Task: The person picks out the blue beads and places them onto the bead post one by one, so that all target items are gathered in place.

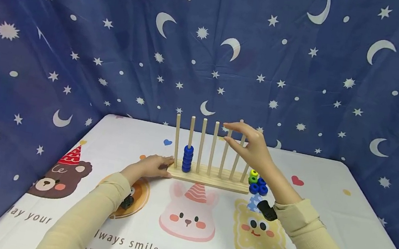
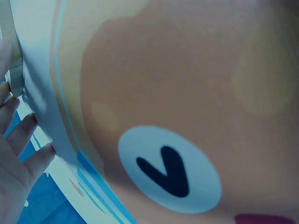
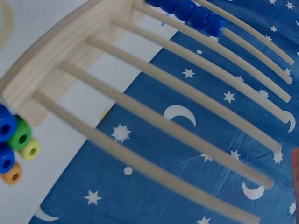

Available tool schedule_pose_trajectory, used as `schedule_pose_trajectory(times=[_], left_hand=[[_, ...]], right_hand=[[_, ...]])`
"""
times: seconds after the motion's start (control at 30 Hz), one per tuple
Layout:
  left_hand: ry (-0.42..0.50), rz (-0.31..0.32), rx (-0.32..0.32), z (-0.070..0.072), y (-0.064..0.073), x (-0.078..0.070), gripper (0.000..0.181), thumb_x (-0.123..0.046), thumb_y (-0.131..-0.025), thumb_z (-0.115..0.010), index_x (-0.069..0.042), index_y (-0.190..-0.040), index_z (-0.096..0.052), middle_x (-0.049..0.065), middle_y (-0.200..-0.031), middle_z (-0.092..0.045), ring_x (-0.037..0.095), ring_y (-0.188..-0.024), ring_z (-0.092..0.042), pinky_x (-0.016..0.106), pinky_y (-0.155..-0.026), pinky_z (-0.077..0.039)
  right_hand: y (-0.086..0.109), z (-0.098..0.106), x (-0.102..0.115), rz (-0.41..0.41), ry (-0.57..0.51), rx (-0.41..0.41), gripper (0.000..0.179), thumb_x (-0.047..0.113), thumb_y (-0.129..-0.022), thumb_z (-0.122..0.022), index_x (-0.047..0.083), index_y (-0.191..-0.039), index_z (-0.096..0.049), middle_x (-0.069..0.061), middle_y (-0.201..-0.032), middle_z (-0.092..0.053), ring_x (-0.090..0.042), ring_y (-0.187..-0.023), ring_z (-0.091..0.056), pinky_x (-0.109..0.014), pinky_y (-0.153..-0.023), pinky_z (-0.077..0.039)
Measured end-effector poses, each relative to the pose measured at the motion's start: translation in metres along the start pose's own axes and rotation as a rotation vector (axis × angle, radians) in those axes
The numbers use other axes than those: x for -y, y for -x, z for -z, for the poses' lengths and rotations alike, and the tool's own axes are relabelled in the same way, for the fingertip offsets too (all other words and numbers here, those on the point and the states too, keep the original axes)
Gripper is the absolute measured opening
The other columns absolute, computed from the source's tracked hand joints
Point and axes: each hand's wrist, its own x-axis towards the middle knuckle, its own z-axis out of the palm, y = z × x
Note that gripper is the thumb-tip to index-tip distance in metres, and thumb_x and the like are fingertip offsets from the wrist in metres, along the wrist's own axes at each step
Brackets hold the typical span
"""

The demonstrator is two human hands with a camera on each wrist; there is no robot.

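The rack [image 1: 210, 180] runs left to right, left hand [image 1: 149, 166] touching its left end, grip unclear; right hand [image 1: 252, 144], thumb and forefinger parted, hovers nearer the loose beads [image 1: 262, 189].

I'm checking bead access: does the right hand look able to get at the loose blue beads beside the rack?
Probably yes: the right hand appears empty, and the loose blue beads lie uncovered beside the wooden base, clear of the rods; nothing seems in the way.
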Motion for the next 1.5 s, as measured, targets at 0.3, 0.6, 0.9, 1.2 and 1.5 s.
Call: schedule_pose_trajectory(times=[0.3, 0.6, 0.9, 1.2, 1.5], left_hand=[[0.002, -0.006, 0.015, -0.003, 0.001, -0.001, 0.063, -0.034, -0.088, -0.063, 0.003, -0.136, -0.046, 0.021, -0.144, -0.041, 0.042, -0.130, -0.042, 0.050, -0.109, -0.034], [0.013, 0.006, 0.014, -0.003, -0.002, 0.000, 0.063, -0.034, -0.089, -0.063, 0.002, -0.138, -0.045, 0.020, -0.145, -0.039, 0.041, -0.131, -0.041, 0.050, -0.109, -0.034], [0.013, -0.002, 0.003, -0.002, 0.002, -0.001, 0.063, -0.033, -0.088, -0.064, 0.004, -0.136, -0.046, 0.022, -0.144, -0.040, 0.043, -0.129, -0.042, 0.051, -0.108, -0.035], [0.034, 0.028, -0.002, -0.003, 0.003, -0.001, 0.066, -0.041, -0.089, -0.060, 0.002, -0.137, -0.045, 0.019, -0.146, -0.039, 0.042, -0.131, -0.041, 0.050, -0.109, -0.034], [0.035, 0.028, 0.019, -0.002, 0.005, -0.001, 0.064, -0.034, -0.090, -0.061, 0.001, -0.139, -0.042, 0.019, -0.147, -0.036, 0.042, -0.131, -0.040, 0.051, -0.109, -0.034]], right_hand=[[0.029, 0.011, -0.008, 0.039, 0.069, 0.083, 0.032, -0.002, -0.079, -0.070, -0.002, -0.111, -0.065, -0.015, -0.109, -0.068, -0.030, -0.105, -0.063, -0.047, -0.090, -0.052], [0.058, 0.021, -0.010, 0.073, 0.098, 0.158, 0.041, 0.001, -0.072, -0.078, 0.001, -0.111, -0.066, -0.012, -0.109, -0.069, -0.029, -0.103, -0.063, -0.045, -0.084, -0.054], [0.089, 0.034, -0.022, 0.060, 0.141, 0.201, 0.044, 0.000, -0.066, -0.081, 0.002, -0.107, -0.067, -0.009, -0.104, -0.071, -0.025, -0.098, -0.064, -0.043, -0.080, -0.056], [0.115, 0.042, -0.037, -0.016, 0.167, 0.249, 0.043, 0.003, -0.066, -0.082, 0.003, -0.106, -0.067, -0.008, -0.101, -0.071, -0.025, -0.094, -0.065, -0.041, -0.078, -0.057], [0.131, 0.046, -0.052, -0.157, 0.173, 0.325, 0.049, 0.009, -0.068, -0.082, -0.001, -0.113, -0.064, -0.013, -0.109, -0.069, -0.031, -0.098, -0.063, -0.049, -0.082, -0.054]])
